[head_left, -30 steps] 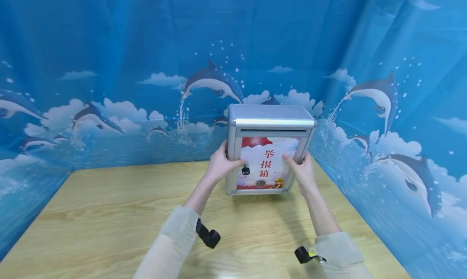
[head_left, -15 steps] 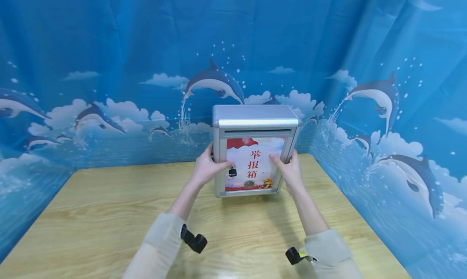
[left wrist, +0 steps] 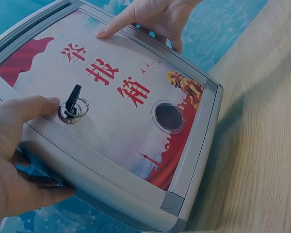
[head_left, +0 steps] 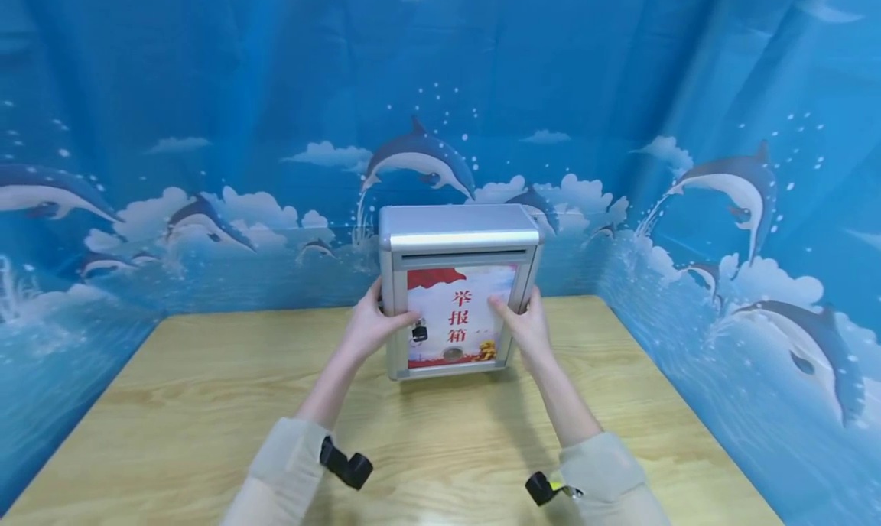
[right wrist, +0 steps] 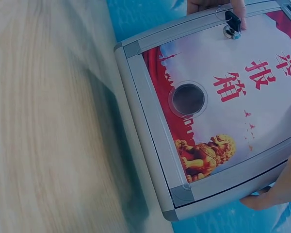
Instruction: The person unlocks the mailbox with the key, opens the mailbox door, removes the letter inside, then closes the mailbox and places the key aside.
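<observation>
A silver metal report box (head_left: pixel 460 224) with a slot under its top and red Chinese characters on a white and red front panel stands upright, slightly tilted, between both hands. My left hand (head_left: pixel 367 327) grips its left side, thumb on the front beside the lock, fingers curled round the side. A black-headed key (left wrist: pixel 73 97) on a ring sits in that lock. On the opposite side my right hand (head_left: pixel 528 329) holds the box with its thumb on the front panel; its other fingers are mostly hidden behind the edge. A round window (right wrist: pixel 188 99) shows low on the panel.
The box is over a wood-grain table (head_left: pixel 227 404), its shadow falling on the tabletop. Behind and to the right hangs a blue curtain (head_left: pixel 289 90) printed with dolphins and waves, close to the table's back edge. A small black camera (head_left: pixel 347 465) is strapped on the left wrist.
Both hands have moved the box to the left across the table, keeping the same grip on its sides. The head view has shifted slightly.
</observation>
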Tool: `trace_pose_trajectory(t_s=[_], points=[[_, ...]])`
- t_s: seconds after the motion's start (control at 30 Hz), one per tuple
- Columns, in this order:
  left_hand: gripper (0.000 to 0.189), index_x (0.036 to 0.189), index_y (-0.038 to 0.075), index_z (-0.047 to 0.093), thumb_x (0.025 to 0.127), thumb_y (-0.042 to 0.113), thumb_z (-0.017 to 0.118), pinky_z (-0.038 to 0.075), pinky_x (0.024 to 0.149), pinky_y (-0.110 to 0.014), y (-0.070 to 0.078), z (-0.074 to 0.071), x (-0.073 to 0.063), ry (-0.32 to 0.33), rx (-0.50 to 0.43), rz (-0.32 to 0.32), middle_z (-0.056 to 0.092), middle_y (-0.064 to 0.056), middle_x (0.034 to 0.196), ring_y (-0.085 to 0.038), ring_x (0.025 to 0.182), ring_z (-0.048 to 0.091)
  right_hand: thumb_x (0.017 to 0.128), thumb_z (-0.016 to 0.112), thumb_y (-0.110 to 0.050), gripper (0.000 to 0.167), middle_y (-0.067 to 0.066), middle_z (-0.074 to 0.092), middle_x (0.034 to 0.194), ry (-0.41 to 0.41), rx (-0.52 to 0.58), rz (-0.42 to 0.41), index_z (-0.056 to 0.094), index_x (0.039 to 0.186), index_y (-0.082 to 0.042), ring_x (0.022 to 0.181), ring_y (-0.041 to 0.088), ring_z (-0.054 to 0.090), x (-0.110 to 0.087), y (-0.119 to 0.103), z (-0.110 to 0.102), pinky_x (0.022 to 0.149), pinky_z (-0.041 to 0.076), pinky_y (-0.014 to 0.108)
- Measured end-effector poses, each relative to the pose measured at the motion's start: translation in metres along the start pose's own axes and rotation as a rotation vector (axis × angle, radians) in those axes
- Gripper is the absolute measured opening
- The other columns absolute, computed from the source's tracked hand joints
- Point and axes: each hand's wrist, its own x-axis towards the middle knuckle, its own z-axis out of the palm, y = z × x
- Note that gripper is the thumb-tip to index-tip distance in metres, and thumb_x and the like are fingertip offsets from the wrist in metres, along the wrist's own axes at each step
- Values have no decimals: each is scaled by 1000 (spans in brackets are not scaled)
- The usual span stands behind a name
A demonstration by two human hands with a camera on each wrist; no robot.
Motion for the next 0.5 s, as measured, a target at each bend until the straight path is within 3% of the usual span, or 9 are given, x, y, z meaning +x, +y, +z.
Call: trace_pose_trajectory(t_s=[0.27, 0.5], points=[[90, 146, 13, 25, 74, 29, 77, 44, 89, -47, -13, -17, -8, 26, 4, -15, 47, -19, 132, -36, 116, 49, 82, 72, -18, 69, 18, 46, 122, -36, 5, -11, 31, 136, -4, 110, 31, 48, -2, 7, 22, 97, 37, 44], [95, 147, 11, 21, 74, 31, 77, 43, 91, -48, -24, -29, -13, 47, 23, -37, 45, -21, 133, -37, 117, 48, 76, 75, -35, 78, 18, 48, 118, -37, 9, -79, 33, 133, -2, 106, 31, 51, -6, 15, 39, 94, 39, 47]])
